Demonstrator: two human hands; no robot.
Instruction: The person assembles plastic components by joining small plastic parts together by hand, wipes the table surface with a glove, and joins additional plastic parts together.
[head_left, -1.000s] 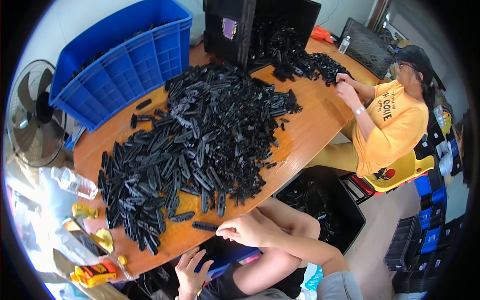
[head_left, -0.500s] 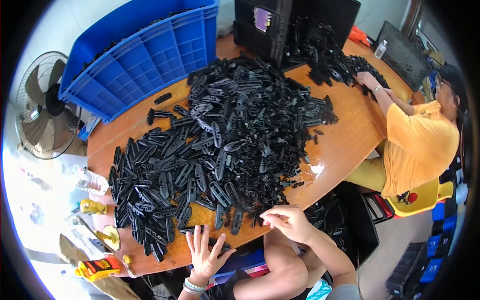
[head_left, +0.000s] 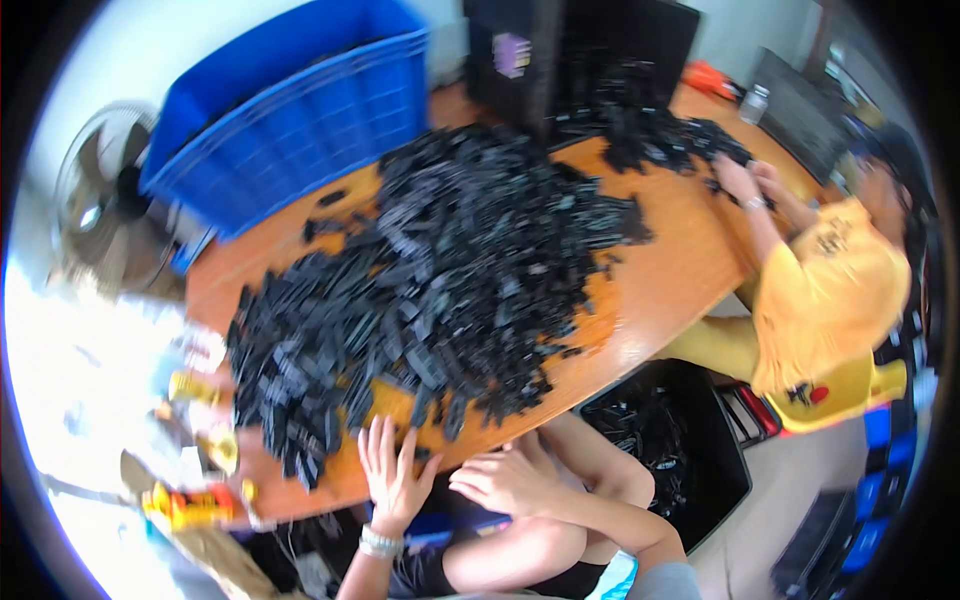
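both grips released: left hand (head_left: 392, 478) splayed flat at the edge of a heap of black plastic parts (head_left: 440, 290) on the table (head_left: 670, 260), right hand (head_left: 510, 482) empty. black bin (head_left: 690, 450) below holds more parts; contents of blue crate (head_left: 290, 120) not visible.

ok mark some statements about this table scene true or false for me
1. The left hand lies flat, fingers spread, at the edge of the black parts pile. True.
2. The right hand grips a bottle. False: it holds nothing that shows.
3. A blue crate stands at the table's far left. True.
4. The person in yellow sits idle. False: their hands reach into black parts.
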